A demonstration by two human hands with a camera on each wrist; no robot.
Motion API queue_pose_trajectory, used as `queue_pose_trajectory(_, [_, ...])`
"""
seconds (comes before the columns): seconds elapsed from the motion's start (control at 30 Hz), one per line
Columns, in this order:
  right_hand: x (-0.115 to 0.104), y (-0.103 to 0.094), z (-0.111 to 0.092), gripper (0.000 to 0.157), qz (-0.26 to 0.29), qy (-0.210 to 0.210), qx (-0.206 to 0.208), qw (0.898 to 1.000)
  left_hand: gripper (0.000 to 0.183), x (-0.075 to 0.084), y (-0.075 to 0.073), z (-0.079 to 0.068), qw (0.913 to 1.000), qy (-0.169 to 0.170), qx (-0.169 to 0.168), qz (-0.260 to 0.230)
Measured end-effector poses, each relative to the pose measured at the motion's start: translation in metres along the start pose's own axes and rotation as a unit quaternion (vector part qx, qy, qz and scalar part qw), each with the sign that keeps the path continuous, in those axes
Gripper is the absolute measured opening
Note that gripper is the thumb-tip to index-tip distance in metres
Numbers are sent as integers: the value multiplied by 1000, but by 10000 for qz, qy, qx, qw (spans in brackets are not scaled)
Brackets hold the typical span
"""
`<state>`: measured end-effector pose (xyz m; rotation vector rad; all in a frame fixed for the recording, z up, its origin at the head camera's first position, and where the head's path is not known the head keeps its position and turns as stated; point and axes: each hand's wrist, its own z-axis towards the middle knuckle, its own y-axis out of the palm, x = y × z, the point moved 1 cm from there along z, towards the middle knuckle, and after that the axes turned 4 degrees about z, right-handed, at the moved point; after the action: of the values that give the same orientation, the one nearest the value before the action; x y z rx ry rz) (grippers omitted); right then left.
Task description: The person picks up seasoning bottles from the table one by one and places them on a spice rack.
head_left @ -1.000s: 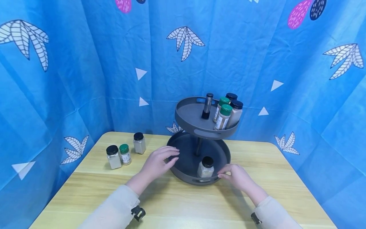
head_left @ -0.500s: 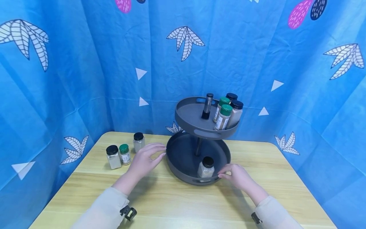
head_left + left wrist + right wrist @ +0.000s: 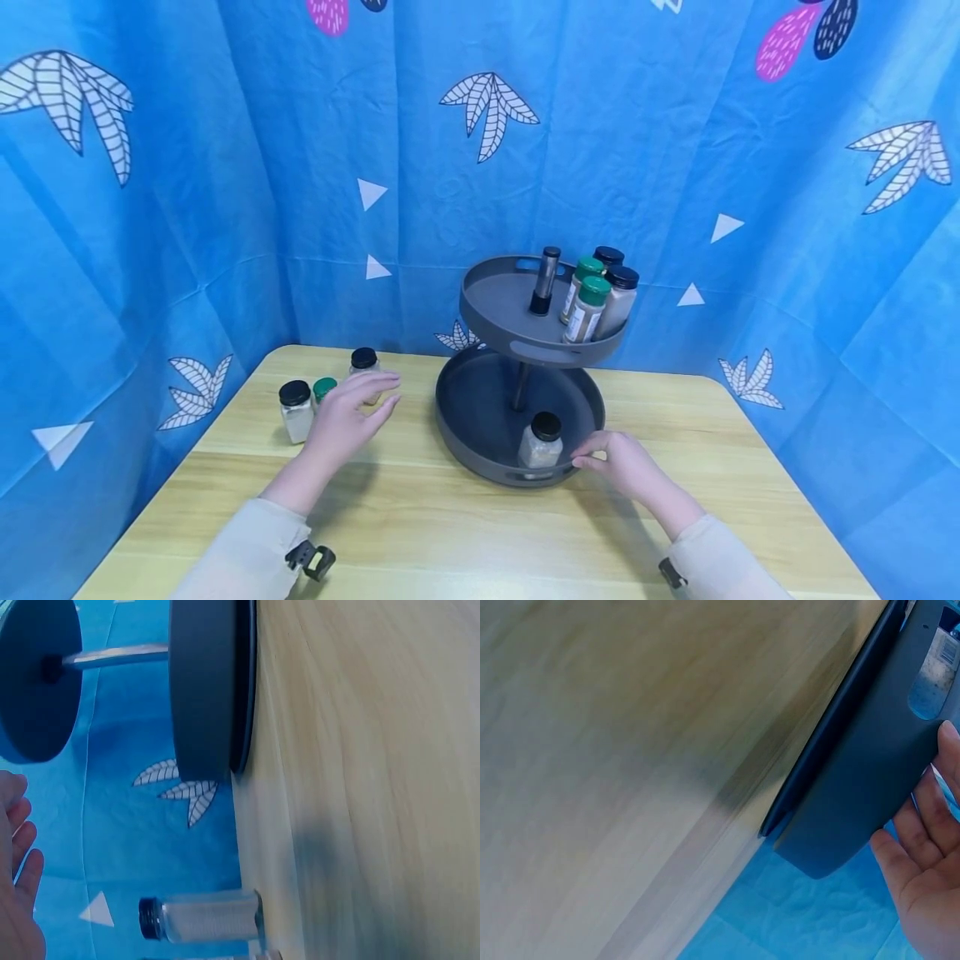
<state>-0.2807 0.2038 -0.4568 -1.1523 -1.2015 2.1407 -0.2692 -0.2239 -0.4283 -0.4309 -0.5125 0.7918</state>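
A dark grey two-tier round tray stand (image 3: pixel 480 457) stands right of the middle of the table. My right hand (image 3: pixel 618 465) pinches the front right rim of its lower tier; the right wrist view shows the fingertips (image 3: pixel 949 729) at that rim, near a handle slot. On the lower tier, a black-lidded spice jar (image 3: pixel 540 446) stands just left of that hand. My left hand (image 3: pixel 348 417) holds nothing and hovers with fingers apart, thumb below. In the head view it overlaps a green-lidded spice jar (image 3: pixel 324 388) and a black-lidded jar (image 3: pixel 364 360) behind it.
Another black-lidded jar (image 3: pixel 297 417) stands at the table's left. Several spice jars (image 3: pixel 585 312) with green and black lids crowd the right side of the upper tier, beside its post (image 3: pixel 544 282). A blue patterned curtain (image 3: pixel 480 200) surrounds the wooden table (image 3: pixel 465 542).
My left hand has moved left, away from the tray stand's rim and over to the jars on the table. The right hand stays on the lower rim.
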Motion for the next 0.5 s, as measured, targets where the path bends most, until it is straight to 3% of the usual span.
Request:
queue_pose_trajectory(0.23, [2,2,-2,5,35,-12,64,10000,27,-12,-11,-6,9996,-204,172,62])
queue_pose_trajectory(0.5, [5,2,0,5,15,43,-22,10000,26,-22,-26,-11,9965,-757,121,327])
